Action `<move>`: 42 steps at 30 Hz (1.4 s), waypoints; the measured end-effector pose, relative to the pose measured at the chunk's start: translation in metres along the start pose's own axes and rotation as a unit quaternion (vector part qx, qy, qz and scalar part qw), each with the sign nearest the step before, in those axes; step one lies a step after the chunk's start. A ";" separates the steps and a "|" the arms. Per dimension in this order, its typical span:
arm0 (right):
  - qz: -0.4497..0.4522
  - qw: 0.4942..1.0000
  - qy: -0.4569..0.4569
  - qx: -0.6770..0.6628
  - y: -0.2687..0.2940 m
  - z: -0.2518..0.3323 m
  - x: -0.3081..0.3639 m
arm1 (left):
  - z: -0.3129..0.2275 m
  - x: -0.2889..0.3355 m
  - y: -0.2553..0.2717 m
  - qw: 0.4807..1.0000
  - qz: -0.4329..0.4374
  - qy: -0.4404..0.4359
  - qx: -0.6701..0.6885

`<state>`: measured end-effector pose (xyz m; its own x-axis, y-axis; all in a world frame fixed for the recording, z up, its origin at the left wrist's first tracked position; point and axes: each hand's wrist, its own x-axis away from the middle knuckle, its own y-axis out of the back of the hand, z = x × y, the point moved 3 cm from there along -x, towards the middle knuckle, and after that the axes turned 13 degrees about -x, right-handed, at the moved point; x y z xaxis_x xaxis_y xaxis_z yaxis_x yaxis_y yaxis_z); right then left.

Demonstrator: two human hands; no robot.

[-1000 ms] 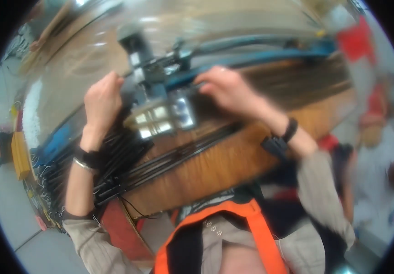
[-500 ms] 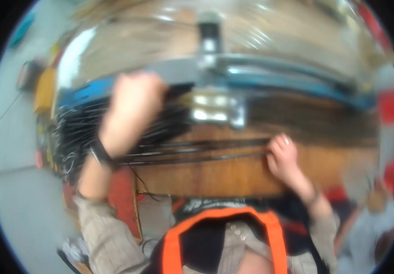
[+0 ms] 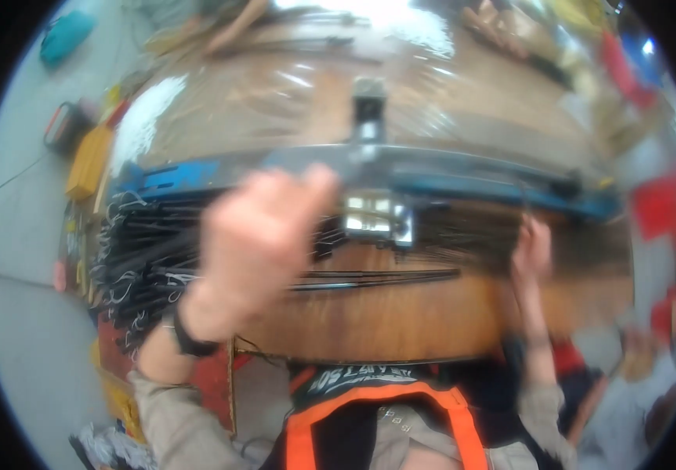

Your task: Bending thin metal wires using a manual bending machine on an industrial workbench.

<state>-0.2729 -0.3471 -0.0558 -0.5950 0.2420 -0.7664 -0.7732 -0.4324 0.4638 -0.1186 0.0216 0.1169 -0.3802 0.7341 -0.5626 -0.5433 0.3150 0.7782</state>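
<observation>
Left hand (image 3: 259,231), right hand (image 3: 532,249): curled, blurred; grip cannot be told. Thin black rods (image 3: 432,275) are best laid parallel.

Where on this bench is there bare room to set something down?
The bare strip of bench lies between the loose black rods and its near edge, with the left hand at its upper left, the right hand at its upper right. It is crowded at left, around the black rod pile, and mid-bench, around the shiny block and blue rail.
</observation>
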 end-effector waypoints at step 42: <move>0.118 0.971 0.121 0.170 -0.003 -0.059 -0.113 | 0.067 -0.002 -0.139 0.990 0.052 -0.017 0.132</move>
<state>-0.1906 -0.4246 0.0028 -0.7275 -0.0578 -0.6837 -0.6735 -0.1302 0.7276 0.0076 0.0168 0.0287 -0.3965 0.7886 -0.4699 -0.2862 0.3802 0.8795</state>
